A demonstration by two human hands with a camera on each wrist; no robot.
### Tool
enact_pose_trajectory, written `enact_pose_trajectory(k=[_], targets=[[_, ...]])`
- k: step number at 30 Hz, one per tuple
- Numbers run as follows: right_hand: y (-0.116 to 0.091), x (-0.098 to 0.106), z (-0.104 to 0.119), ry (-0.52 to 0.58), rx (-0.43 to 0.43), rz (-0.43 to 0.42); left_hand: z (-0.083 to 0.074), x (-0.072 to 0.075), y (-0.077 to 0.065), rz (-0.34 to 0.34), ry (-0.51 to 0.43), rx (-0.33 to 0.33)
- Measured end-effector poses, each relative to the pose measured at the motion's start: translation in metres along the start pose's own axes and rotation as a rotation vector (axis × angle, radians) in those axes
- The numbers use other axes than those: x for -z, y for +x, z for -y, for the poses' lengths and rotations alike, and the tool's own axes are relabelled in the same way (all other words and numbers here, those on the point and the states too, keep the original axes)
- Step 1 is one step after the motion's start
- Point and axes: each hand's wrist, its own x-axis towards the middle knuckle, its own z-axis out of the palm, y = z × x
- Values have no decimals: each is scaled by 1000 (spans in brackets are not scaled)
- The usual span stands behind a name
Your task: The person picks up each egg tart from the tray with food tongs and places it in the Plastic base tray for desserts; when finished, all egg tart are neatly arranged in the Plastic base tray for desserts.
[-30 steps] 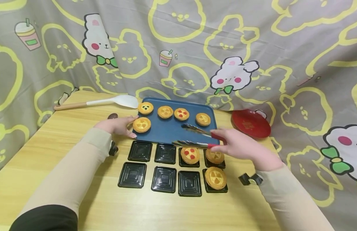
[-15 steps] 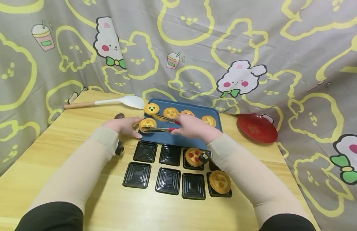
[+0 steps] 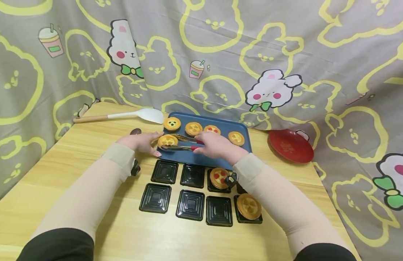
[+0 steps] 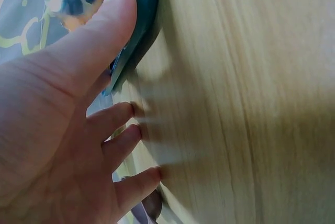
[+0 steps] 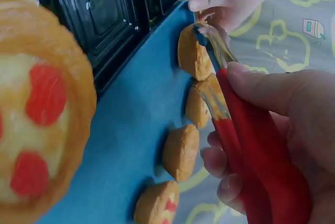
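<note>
My right hand [image 3: 217,146] grips the red handles of metal tongs [image 5: 256,145]. The tongs' arms are spread around an egg tart [image 3: 168,139] with a wedge-patterned top, at the left end of the blue tray [image 3: 188,156]. My left hand [image 3: 141,143] rests at the tray's left edge. In the left wrist view its thumb lies along the tray rim, while the spread fingers touch the table. Along the tray's back stand a tart with dark dots [image 3: 172,123], a plain one [image 3: 193,129], a red-topped one [image 3: 212,129] and another plain one [image 3: 236,138].
Black square plastic bases [image 3: 190,204] stand in two rows before the tray; a red-topped tart [image 3: 219,178] and a plain tart [image 3: 249,206] sit on two at the right. A white spatula [image 3: 150,115] lies back left, a red plate [image 3: 291,146] right. A patterned curtain [image 3: 217,36] hangs behind.
My right hand has carried the spread tongs leftward across the tray to the front left tart. Over the last half second the tongs have shifted slightly there. My left hand has stayed at the tray edge.
</note>
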Motion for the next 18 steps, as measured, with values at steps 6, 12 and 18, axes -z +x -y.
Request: enact_pose_trajectory(k=[6, 12, 18], targets=[[-39, 18, -12, 34, 64, -64, 0, -1, 2, -2, -3, -16], [-93, 32, -29, 29, 176, -107, 1, -3, 3, -4, -4, -6], [-119, 15, -41, 4, 168, -38, 1, -2, 1, -3, 8, 1]])
